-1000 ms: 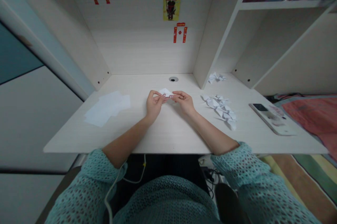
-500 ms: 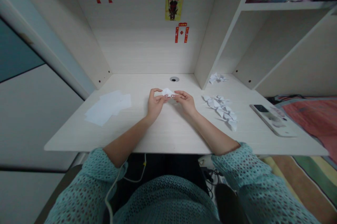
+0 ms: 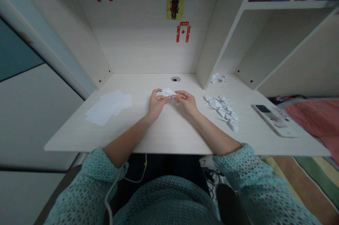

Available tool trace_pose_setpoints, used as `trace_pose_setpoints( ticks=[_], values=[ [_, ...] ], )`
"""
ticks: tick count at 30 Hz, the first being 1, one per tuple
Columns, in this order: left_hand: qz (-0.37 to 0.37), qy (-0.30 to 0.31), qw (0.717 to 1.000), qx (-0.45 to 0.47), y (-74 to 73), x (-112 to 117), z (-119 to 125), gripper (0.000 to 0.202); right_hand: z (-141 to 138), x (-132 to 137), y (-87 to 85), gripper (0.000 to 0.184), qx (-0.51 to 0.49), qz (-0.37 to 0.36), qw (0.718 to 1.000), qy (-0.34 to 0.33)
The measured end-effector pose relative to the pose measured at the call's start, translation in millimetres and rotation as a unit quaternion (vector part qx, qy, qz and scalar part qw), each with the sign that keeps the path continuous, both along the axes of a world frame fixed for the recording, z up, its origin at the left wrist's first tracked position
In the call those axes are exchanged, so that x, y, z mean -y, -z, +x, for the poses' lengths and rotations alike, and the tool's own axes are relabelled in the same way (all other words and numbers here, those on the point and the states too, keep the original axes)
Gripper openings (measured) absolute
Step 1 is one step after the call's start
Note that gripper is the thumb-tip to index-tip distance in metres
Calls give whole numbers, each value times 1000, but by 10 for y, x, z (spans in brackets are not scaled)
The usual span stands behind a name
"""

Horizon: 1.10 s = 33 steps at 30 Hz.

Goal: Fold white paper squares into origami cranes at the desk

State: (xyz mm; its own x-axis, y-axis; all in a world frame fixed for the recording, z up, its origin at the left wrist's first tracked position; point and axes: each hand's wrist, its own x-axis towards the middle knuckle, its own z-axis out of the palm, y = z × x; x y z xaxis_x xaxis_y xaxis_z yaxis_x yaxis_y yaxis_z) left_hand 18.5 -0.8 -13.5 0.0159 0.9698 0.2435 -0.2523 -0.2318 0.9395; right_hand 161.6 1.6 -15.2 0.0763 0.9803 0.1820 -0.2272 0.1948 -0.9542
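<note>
A small folded piece of white paper (image 3: 167, 92) is held above the middle of the desk, between my two hands. My left hand (image 3: 156, 104) pinches its left side with thumb and fingers. From the other side, my right hand (image 3: 187, 101) grips the paper's right part, and the two thumbs meet at its lower edge. Several folded white paper pieces (image 3: 224, 108) lie in a loose heap to the right of my right hand. Flat white paper sheets (image 3: 108, 107) overlap on the desk to the left.
More folded papers (image 3: 219, 78) sit behind, by the upright divider (image 3: 209, 62). A phone (image 3: 274, 121) lies at the desk's right. The desk (image 3: 169, 140) has a round cable hole (image 3: 175, 79) near its back panel. A pale cable (image 3: 109, 200) runs beside my left sleeve.
The folded paper has shifted its angle slightly, showing more of its flat face, and my thumbs have come closer together. Both arms stay almost in place.
</note>
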Motion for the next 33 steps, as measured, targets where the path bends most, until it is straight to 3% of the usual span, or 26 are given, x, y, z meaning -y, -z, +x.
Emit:
trace_pose_setpoints(
  ticks=[8,17,23,33],
  values=[
    [-26,27,999,19,-19,1,-1,46,26,-12,1,37,4,-4,1000,17],
    [76,-23,995,-56,-39,95,17,37,-35,-10,47,47,18,37,999,3],
    [95,-48,988,-111,-91,166,18,35,-81,32,14,32,46,-8,999,16],
    [91,-37,991,-93,-50,122,20,36,-57,24,21,34,42,-87,995,11]
  ],
)
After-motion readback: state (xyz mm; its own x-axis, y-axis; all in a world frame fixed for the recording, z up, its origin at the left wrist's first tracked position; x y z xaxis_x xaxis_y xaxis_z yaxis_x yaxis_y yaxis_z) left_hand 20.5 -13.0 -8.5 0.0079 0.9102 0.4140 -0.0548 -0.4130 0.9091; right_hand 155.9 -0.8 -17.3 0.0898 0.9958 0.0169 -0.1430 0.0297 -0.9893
